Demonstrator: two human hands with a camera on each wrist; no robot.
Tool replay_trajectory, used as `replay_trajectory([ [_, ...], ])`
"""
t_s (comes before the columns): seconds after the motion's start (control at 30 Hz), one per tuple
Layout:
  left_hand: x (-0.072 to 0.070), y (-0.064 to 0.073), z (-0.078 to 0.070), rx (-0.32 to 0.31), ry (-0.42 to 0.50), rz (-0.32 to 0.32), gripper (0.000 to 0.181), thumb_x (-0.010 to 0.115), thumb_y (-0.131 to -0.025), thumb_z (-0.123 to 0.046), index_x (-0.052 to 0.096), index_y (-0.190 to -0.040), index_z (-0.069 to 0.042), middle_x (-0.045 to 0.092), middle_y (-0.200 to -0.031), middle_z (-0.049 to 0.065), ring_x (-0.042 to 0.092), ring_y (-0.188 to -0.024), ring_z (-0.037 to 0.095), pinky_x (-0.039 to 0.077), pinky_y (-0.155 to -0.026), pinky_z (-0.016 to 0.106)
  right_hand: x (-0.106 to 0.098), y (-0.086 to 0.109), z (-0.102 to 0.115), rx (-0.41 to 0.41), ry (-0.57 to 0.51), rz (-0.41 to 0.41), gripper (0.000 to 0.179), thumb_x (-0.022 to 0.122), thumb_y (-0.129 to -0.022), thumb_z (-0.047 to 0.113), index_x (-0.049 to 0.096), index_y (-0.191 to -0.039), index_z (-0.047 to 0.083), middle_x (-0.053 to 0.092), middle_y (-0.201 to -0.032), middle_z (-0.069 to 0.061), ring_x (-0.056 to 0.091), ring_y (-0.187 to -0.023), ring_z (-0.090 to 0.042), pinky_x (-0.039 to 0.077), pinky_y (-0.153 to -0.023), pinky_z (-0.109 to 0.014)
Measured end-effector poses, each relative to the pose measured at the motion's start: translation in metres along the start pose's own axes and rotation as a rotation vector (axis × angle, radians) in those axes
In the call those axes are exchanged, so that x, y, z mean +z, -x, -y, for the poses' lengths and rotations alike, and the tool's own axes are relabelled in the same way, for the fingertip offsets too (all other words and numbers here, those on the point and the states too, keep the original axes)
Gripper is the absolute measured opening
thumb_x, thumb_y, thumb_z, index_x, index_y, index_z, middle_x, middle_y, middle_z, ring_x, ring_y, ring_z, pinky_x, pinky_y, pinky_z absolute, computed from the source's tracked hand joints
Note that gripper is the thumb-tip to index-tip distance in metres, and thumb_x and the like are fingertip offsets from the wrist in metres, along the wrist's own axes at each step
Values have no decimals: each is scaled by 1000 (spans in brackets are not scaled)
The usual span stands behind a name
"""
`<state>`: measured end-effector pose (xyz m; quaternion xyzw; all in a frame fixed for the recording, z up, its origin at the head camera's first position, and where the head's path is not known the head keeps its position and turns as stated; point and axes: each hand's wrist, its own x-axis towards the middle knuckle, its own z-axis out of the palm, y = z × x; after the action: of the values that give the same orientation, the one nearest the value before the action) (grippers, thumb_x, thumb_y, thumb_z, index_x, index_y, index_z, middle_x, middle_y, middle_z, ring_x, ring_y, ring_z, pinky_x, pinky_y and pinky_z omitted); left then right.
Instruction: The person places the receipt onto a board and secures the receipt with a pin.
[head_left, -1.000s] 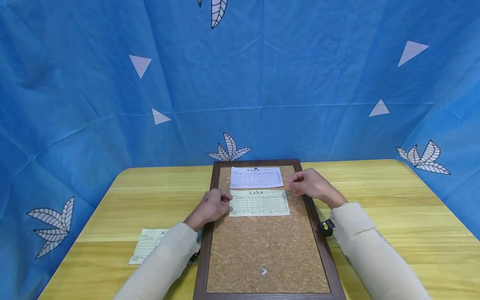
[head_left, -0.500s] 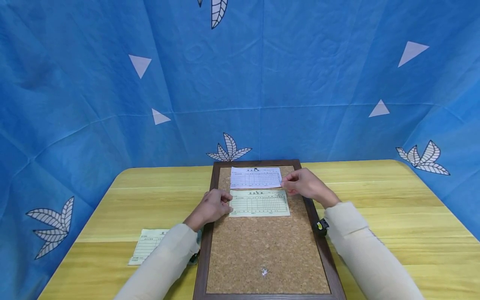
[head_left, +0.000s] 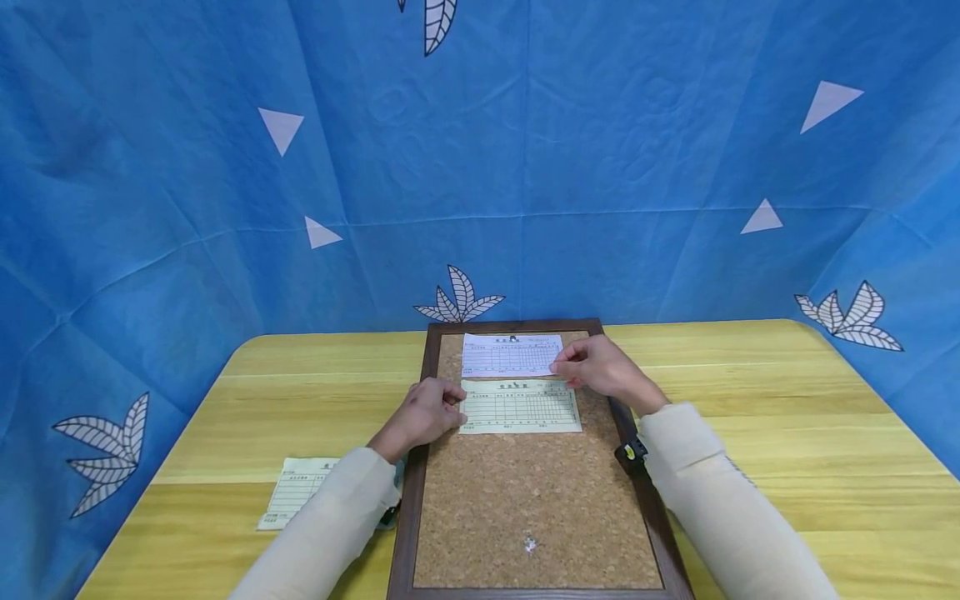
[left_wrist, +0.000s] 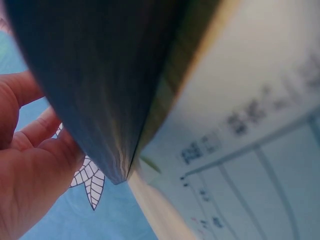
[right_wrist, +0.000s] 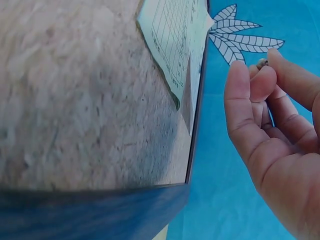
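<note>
Got a wood-look table [head_left: 787,400] here, with a framed corkboard [head_left: 536,492] lying on it, running near to far. Looks like the pinning step, going by the hands, probably for the green slip [head_left: 519,408] in the far half of the board. Just beyond it, on the far end, a white slip [head_left: 506,356]. Can see a dark dot on each near the far edge, maybe a pin, too small to call. Off left on the table, a spare slip [head_left: 292,497], half covered by the left sleeve [head_left: 322,525].

Now down to hands. Left hand [head_left: 425,411] at the green slip's left edge, thumb and forefinger spread apart, seemingly steadying the paper. Can't make out the contact from the left wrist view. Right hand [head_left: 603,367] by the slips' right ends, thumb and forefinger pinching a tiny pin [right_wrist: 262,63], easiest to spot in the right wrist view. So, pin right at the fingertips, over or just beside the slips; no telling how close to the cork. Next move probably calls for picking a spot, keeping the paper flat with the left, then pressing straight in.
</note>
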<state>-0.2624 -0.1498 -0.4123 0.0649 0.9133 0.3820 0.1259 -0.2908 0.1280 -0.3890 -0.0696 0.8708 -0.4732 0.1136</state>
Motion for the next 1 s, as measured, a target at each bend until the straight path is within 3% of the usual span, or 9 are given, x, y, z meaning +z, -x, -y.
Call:
replay_trajectory([
  [0.43,-2,0,1,22,1,9,27,73,-89,-1,69,-116,0,60,-92,5,52,-79,17,45,-70,31,10,-5,5,-14,-17,27,20,63,-99,10,70,-106,-7,66,-94,-16,68,-83,-24,58,-76,-38],
  [0.83,0,-2,1,-17,7,14,28,73,-89,-2,68,-117,-1,58,-92,5,51,-79,18,42,-68,30,15,-7,7,-21,2,31,22,60,-102,14,71,-104,-6,66,-96,-17,69,-75,-19,57,-75,-38],
  [1.0,-1,-1,0,-13,1,16,28,72,-90,-2,68,-117,-1,59,-92,5,51,-80,18,43,-68,31,19,-10,8,-43,-12,26,23,60,-102,13,70,-103,-8,65,-87,-15,66,-72,-19,57,-74,-39],
])
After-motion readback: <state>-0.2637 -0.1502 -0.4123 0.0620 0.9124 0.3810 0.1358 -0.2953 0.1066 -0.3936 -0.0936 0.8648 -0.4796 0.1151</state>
